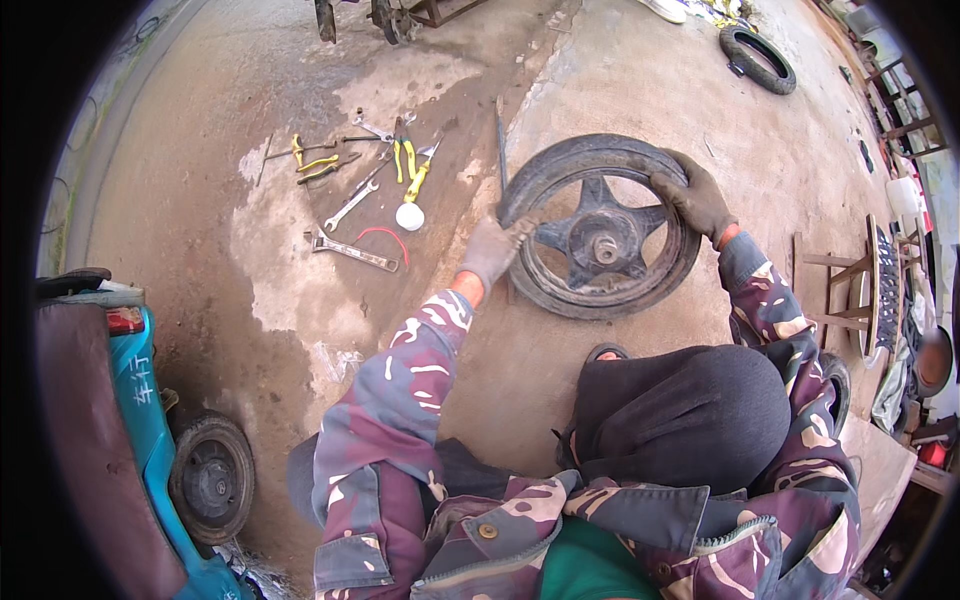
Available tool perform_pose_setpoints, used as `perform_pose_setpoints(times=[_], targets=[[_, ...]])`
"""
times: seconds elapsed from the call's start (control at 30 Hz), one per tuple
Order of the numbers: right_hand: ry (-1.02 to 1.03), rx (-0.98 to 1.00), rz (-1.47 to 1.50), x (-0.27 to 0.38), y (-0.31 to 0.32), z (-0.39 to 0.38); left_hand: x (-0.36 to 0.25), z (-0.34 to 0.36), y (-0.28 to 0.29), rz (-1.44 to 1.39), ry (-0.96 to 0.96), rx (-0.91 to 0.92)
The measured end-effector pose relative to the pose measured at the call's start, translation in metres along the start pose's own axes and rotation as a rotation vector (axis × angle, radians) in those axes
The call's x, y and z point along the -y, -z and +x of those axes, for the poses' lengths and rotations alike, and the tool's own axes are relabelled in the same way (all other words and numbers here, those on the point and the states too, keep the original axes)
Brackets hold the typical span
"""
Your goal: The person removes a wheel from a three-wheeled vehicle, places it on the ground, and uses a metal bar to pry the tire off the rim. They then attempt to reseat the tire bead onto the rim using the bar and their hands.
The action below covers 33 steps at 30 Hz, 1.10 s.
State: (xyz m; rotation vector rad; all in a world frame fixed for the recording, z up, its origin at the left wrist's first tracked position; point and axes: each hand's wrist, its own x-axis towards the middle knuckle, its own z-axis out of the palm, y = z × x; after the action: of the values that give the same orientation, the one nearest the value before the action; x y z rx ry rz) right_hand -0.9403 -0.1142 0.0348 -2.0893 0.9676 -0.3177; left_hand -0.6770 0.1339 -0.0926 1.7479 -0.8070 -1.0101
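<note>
A dark motorcycle wheel (pixel 605 248) with a five-spoke rim and a dusty black tyre lies in front of me, its hub and axle end facing up. My left hand (pixel 492 250), in a grey work glove, is closed round the tyre's left edge. On the upper right edge, my right hand (pixel 697 195) grips the same tyre, also gloved, with fingers bent over the sidewall. A long thin metal bar (pixel 502 145) rests on the floor just beyond the wheel's left side. Part of it is hidden by the wheel and my left hand.
Left of the wheel lie an adjustable wrench (pixel 355 252), a combination wrench (pixel 352 206), yellow-handled pliers (pixel 405 155) and a round white object (pixel 410 216). A loose tyre (pixel 757 60) is far right, a wooden stool (pixel 850 280) nearer. A teal scooter (pixel 145 400) stands at left.
</note>
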Motion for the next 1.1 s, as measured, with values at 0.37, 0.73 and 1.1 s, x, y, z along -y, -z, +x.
perform_pose_setpoints(times=[0.37,0.73,1.1], targets=[[-0.358,-0.097,-0.128,-0.138,0.026,0.014,0.024,0.038,-0.045,0.035,0.152,-0.005],[-0.408,-0.194,-0.484,-0.131,0.037,-0.023,0.075,0.026,-0.040,0.651,0.435,-0.064],[-0.847,0.784,0.719,0.201,-0.062,-0.087,-0.116,-0.092,0.005,-1.276,0.728,0.511]])
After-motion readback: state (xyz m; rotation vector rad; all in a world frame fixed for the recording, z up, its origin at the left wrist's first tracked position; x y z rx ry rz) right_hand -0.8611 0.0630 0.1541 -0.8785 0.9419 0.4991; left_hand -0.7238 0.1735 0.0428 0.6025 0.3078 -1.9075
